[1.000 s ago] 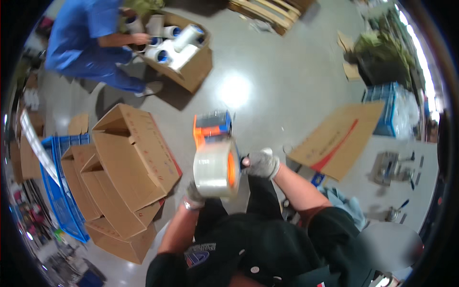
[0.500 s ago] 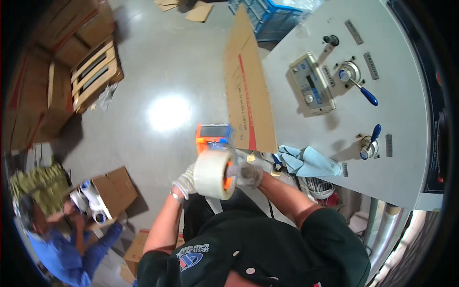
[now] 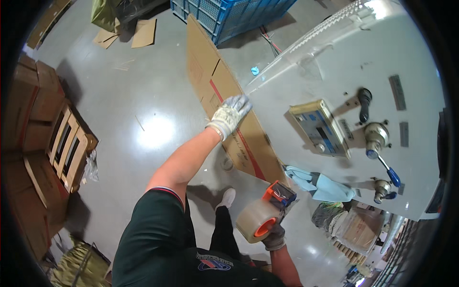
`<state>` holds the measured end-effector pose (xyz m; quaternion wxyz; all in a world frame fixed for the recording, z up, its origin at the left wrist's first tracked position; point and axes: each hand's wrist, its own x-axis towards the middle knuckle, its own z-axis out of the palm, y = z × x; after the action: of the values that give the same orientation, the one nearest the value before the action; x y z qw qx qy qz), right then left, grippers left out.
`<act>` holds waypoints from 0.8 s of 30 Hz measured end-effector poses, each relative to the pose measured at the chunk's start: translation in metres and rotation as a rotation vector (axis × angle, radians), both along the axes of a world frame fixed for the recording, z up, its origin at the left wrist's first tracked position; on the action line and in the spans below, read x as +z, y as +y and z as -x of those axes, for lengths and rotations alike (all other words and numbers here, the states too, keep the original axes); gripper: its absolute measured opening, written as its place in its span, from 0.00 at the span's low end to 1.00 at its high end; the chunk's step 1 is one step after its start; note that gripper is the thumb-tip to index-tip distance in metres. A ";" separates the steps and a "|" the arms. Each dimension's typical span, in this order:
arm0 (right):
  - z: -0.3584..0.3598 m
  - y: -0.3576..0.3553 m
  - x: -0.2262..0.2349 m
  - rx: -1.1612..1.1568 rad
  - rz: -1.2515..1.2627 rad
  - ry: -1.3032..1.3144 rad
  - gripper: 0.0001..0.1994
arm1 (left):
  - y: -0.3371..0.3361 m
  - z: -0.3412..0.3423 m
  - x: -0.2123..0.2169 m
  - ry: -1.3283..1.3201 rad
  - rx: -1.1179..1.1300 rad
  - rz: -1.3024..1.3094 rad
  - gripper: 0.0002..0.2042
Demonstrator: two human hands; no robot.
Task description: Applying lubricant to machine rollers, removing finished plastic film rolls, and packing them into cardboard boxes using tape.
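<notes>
My gloved left hand (image 3: 229, 115) reaches forward to a flattened cardboard box (image 3: 239, 138), its fingers closed over the upper edge. The box stands on its edge, beside the grey machine panel (image 3: 330, 81). Low and to the right, my gloved right hand (image 3: 274, 237) grips a tape dispenser (image 3: 276, 193) with an orange and dark cutting head. It carries a wide roll of clear tape (image 3: 252, 217) on an orange hub. The dispenser's handle is mostly hidden by the hand and roll. Its cutting head is close to the near end of the box.
A pale blue cloth (image 3: 330, 188) hangs by the panel, near a control box (image 3: 320, 129) and blue-handled levers (image 3: 393, 176). A blue crate (image 3: 229, 16) stands ahead. Stacked cartons (image 3: 40, 100) and a wooden pallet (image 3: 71, 148) line the left.
My left hand has left the tape dispenser and now holds the cardboard's edge. My right hand has carried the dispenser rightward and lower. The view has turned, and the person in blue is out of sight.
</notes>
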<state>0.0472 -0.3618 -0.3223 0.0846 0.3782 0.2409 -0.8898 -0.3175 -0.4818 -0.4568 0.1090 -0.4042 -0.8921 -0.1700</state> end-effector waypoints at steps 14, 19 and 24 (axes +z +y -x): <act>0.165 -0.024 -0.076 0.030 -0.182 0.140 0.32 | -0.065 0.028 0.007 0.020 -0.388 0.162 0.11; 0.157 -0.026 -0.094 0.165 -0.412 0.122 0.23 | -0.083 0.014 0.011 -0.069 -0.322 0.319 0.12; 0.155 -0.021 -0.095 0.227 -0.661 0.050 0.33 | -0.157 -0.058 -0.005 -0.251 -0.390 0.416 0.08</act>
<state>-0.1082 -0.3828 -0.4173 0.0503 0.3341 0.5584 -0.7577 -0.2597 -0.6384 -0.4622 -0.1217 -0.5571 -0.8200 -0.0500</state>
